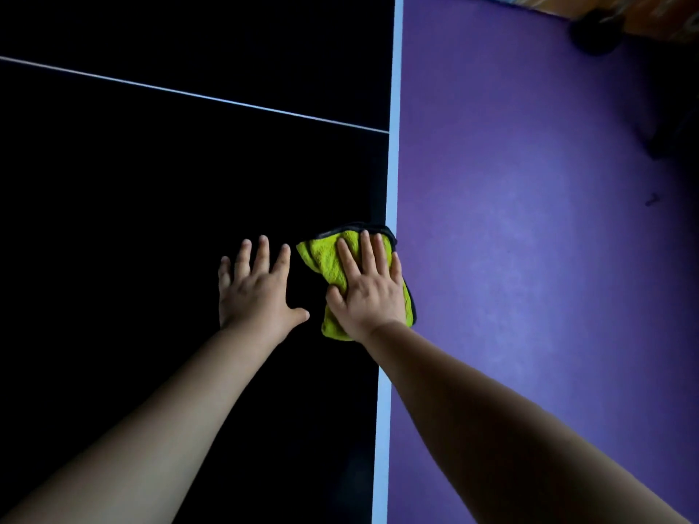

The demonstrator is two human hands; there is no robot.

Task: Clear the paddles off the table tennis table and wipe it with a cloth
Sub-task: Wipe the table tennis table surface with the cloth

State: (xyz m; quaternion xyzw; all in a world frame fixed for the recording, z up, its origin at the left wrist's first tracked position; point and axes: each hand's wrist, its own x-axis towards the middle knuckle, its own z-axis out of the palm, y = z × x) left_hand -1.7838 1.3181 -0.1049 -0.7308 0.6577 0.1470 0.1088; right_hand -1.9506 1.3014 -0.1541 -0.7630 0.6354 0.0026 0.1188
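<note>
Our right hand (368, 287) lies flat with straight fingers pressing the yellow-green cloth (325, 259) onto the dark table tennis table (151, 183), holding it down rather than gripping it. The cloth sits at the table's right edge, against the pale border line (393, 145). Our left hand (257, 285) rests just left of it, fingers spread flat on the bare surface, holding nothing. To the right lies purple floor (529, 221).
</note>
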